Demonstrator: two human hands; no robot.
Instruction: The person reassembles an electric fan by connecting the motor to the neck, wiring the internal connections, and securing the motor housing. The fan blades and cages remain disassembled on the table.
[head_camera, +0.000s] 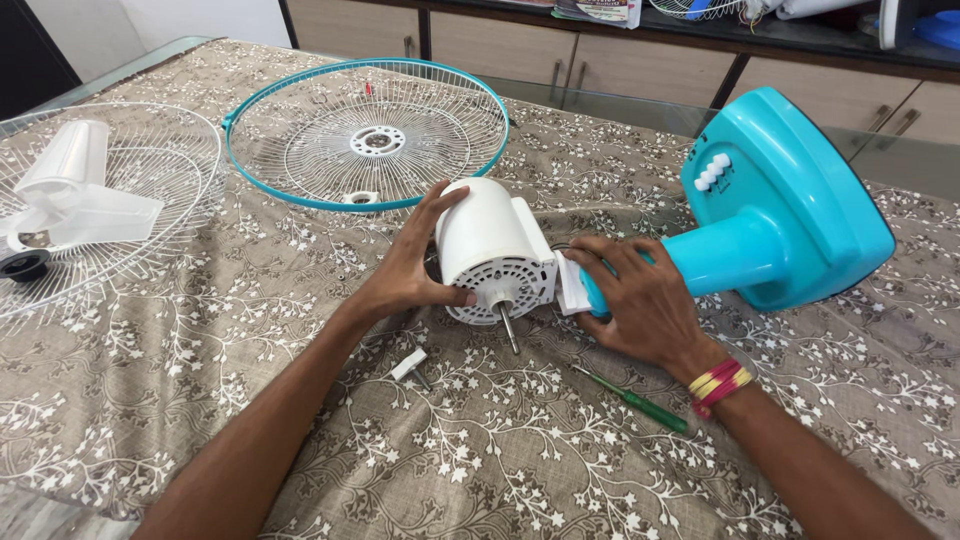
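A white fan motor housing (492, 240) lies on its side on the patterned cloth, its metal shaft (509, 327) pointing toward me. My left hand (412, 268) grips the housing from the left. My right hand (640, 295) wraps the neck of the turquoise fan stand (780, 205), where a white joint piece (572, 285) meets the motor. The stand's wide base lies tipped on its side at the right, with white buttons showing on it.
A green-handled screwdriver (640, 403) and a small white knob (408, 365) lie near my arms. A turquoise-rimmed wire grille (366, 135) rests behind the motor. At the left, white fan blades (75, 195) sit on another white grille (180, 150). Cabinets stand beyond the table.
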